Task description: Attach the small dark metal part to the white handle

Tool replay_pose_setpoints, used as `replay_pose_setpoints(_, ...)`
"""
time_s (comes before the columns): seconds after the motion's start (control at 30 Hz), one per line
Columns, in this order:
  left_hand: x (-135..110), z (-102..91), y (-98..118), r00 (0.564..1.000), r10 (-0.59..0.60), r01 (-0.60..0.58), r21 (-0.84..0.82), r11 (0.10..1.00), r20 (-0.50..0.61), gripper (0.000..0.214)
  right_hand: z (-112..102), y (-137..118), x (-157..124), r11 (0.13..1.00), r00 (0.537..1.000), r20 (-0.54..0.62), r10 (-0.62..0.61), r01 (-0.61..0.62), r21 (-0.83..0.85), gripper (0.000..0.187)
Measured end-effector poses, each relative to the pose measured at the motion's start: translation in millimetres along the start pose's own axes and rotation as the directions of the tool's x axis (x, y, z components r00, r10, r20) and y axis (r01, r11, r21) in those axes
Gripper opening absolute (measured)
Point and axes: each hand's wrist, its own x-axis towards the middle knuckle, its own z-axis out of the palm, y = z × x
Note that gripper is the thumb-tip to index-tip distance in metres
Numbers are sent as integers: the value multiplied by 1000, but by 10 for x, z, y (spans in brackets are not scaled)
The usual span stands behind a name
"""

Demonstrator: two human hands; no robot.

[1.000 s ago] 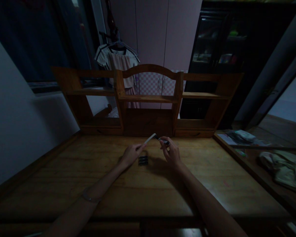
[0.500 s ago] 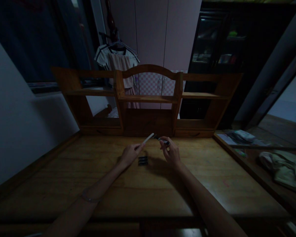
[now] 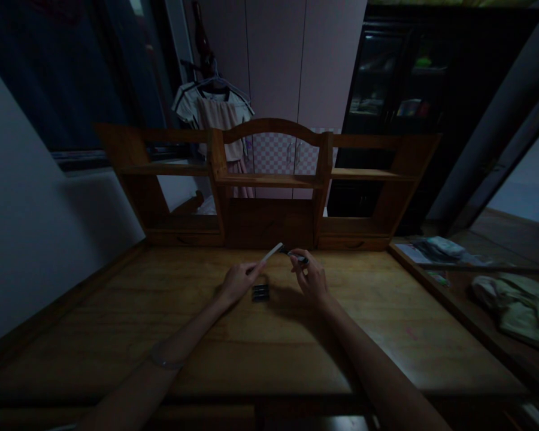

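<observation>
My left hand [image 3: 239,280] is closed round the lower end of a thin pale stick [image 3: 272,251] that slants up to the right. My right hand [image 3: 312,277] pinches a small dark object with a shiny part [image 3: 297,256] right at the stick's upper tip. Both hands hover just above a wooden desk [image 3: 260,335]. A small dark ribbed block [image 3: 260,292] lies on the desk between and below the hands. The room is dim, so what the small things are stays unclear.
A wooden shelf unit [image 3: 269,179] stands at the desk's back edge. Clothes on a hanger [image 3: 215,108] and a pink wardrobe are behind it. A dark glass cabinet [image 3: 395,90] is at the right. Papers and cloth [image 3: 512,299] lie on a side surface.
</observation>
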Motion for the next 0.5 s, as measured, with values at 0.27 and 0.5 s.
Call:
replay_pose_setpoints(0.27,6,-1,-7,1000,-29,29,9,1000,-8,51,0,-9,-1,1000,1000,15,5,-5,11,27)
replay_pose_setpoints(0.5,5,7,-28,1000,-12,12,22,1000,5,50,4,-8,-1,1000,1000,2,5,-5,11,28)
